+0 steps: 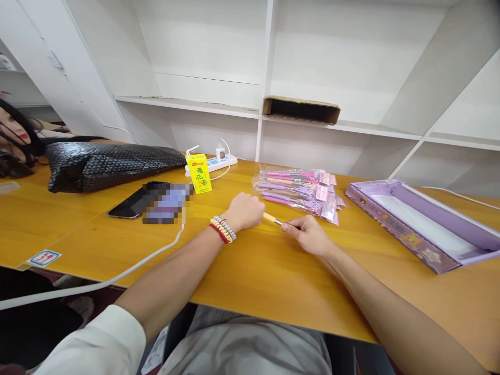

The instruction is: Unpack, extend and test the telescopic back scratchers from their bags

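White shelves [219,62] back the yellow wooden table [273,276]. Just above it, a pen [272,219] bridges both hands. The left hand [246,211] is fisted around its tan barrel, and the right hand [308,235] pinches its thin silver end. Packets of pens [297,190] lie just beyond the hands, with a purple box [422,224] right of the right hand.

Over the wooden table [250,276], the left hand [245,211] is closed around one end of a pen [272,219] while the right hand [308,235] pinches the other. Packets of pens [299,188] lie just beyond, a purple box [425,224] to the right, and a yellow drink carton [199,173] stands left.
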Tool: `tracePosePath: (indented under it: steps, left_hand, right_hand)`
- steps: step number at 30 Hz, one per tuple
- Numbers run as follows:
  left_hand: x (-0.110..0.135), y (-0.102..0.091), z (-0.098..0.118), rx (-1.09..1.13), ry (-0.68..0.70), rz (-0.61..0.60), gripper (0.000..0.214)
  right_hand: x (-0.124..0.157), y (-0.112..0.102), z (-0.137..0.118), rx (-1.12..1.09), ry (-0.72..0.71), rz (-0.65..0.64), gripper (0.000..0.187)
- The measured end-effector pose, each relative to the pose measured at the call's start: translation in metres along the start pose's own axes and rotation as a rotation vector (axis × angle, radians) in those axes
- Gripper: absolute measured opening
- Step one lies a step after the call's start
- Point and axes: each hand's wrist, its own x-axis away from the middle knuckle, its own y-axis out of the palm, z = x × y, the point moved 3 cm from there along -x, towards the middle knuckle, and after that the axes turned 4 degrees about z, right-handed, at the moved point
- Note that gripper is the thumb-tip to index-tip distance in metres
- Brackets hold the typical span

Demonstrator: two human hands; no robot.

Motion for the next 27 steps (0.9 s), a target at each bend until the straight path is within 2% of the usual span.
tracePosePath:
  steps: [13, 19, 23, 27]
  left_hand:
    - [0.001, -0.004, 0.009, 0.046, -0.035, 0.008, 0.023]
    - [0.002, 0.001, 0.012, 0.073, -0.071, 0.075, 0.022]
    - [0.002, 0.004, 0.019, 0.115, -0.025, 0.18, 0.023]
    - [0.004, 0.009, 0.029, 0.176, 0.11, 0.232, 0.024]
  right_hand:
    - [0.0, -0.003, -0.01, 0.116, -0.078, 0.052, 0.043]
    - [-0.004, -0.011, -0.007, 0.156, -0.11, 0.02, 0.04]
    - [-0.005, -0.014, 0.0, 0.196, -0.117, 0.033, 0.04]
    - [-0.005, -0.009, 0.003, 0.235, -0.139, 0.058, 0.04]
